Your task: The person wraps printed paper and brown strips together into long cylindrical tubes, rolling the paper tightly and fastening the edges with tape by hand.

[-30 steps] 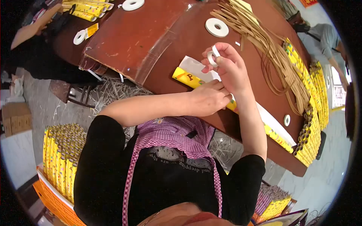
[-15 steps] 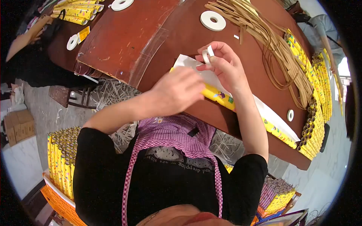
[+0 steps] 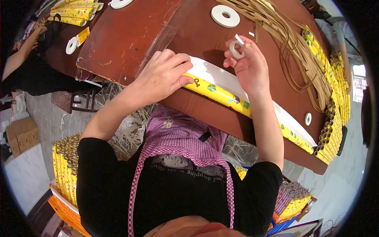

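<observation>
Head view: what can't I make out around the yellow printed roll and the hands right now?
All in the head view:
- Near-left end of the yellow printed roll: hidden under the left hand.
- A stretch farther along it: behind the right forearm.
- Part of the small white tape roll: covered by the right hand.
- White roll: cut off by the top edge.
- Print on the cardboard box: too small.

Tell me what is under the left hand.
A yellow patterned roll and white paper reach under the left hand, above the brown tabletop. Their ends there, and whatever the palm covers, cannot be seen.
</observation>
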The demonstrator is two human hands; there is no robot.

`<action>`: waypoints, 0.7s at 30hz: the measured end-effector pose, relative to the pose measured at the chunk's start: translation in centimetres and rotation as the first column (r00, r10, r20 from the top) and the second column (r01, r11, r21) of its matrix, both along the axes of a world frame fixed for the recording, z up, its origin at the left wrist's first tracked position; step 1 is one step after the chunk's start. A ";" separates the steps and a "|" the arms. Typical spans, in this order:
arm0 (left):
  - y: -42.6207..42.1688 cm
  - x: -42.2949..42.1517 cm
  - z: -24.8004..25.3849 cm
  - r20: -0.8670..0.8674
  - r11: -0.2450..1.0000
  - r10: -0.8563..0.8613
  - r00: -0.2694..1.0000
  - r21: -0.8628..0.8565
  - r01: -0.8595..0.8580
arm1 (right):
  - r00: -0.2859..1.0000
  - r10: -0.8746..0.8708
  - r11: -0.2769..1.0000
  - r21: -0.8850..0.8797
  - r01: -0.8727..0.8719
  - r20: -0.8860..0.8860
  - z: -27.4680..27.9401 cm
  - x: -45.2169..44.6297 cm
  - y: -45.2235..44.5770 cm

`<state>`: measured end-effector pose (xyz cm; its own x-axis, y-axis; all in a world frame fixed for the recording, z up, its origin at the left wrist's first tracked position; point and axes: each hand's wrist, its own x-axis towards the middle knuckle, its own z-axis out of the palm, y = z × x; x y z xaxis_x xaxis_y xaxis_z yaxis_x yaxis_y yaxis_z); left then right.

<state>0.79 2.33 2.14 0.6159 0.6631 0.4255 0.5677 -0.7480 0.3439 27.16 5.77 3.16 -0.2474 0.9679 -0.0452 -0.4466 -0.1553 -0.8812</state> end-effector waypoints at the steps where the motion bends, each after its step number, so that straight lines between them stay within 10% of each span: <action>1: 0.1 0.0 0.0 -0.012 1.000 0.001 1.000 -0.016 -0.001 | 0.999 -0.008 1.000 -0.022 0.007 -0.048 -0.1 0.1 0.1; 11: 1.8 0.0 0.3 0.025 0.982 0.033 0.999 -0.188 -0.028 | 0.981 0.014 0.995 -0.097 -0.033 -0.193 -0.3 0.8 0.4; 21: 3.2 -0.7 0.4 0.038 0.952 0.033 0.999 -0.306 -0.019 | 0.984 0.155 0.988 0.010 -0.156 0.091 0.5 -0.7 -1.1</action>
<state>0.08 5.50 2.53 0.5827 0.7808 0.2254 0.5657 -0.5887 0.5774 26.50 4.71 3.67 -0.3905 0.9188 -0.0575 -0.3370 -0.2008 -0.9198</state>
